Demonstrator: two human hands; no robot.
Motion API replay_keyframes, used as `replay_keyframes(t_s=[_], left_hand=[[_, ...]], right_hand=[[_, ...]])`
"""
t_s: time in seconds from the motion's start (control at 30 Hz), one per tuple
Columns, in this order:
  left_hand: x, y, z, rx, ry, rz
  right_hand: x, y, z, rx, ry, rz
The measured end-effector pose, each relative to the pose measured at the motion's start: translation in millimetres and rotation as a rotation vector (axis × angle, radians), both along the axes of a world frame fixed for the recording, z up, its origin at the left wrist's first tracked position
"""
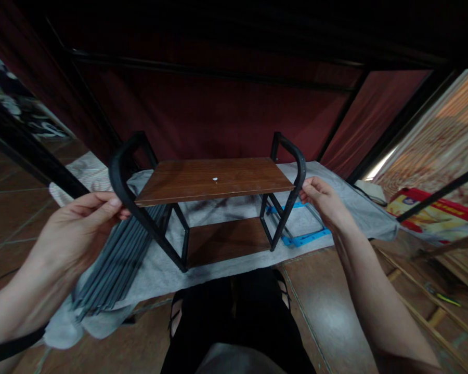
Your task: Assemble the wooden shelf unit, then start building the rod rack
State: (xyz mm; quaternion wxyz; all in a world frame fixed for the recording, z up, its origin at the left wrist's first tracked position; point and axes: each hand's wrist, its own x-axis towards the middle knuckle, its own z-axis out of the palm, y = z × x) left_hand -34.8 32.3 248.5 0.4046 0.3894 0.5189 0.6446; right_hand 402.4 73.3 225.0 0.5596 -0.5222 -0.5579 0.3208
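A small two-tier shelf rack (pixel 218 176) with a black metal frame and brown wood-look boards stands upright in front of me. A small white spot shows on its upper board. My left hand (pixel 72 234) pinches the left side of the frame just below its curved top. On the opposite side, my right hand (pixel 325 202) has its fingers closed at the right frame tube, near the upper board's corner. The lower board (pixel 230 241) rests close to the grey cloth (pixel 159 280). My fingertips are partly hidden behind the tubes.
A bundle of grey rods (pixel 119 265) lies on the cloth at left. Right of the rack is a blue-and-grey frame piece (pixel 306 239). A dark red panel (pixel 218 114) with black bars rises behind. A colourful box (pixel 432 215) and a wooden ladder (pixel 417 291) are at right.
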Motion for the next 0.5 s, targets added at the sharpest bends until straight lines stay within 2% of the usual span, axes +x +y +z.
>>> replay_keyframes(t_s=[0.37,0.5], left_hand=[[9.8,-5.2,6.8,-0.032,-0.011,0.049],[7.3,-3.8,5.9,-0.028,-0.025,0.034]], right_hand=[[6.4,10.7,9.4,-0.126,-0.051,0.019],[7.4,5.7,9.5,-0.101,-0.015,0.038]])
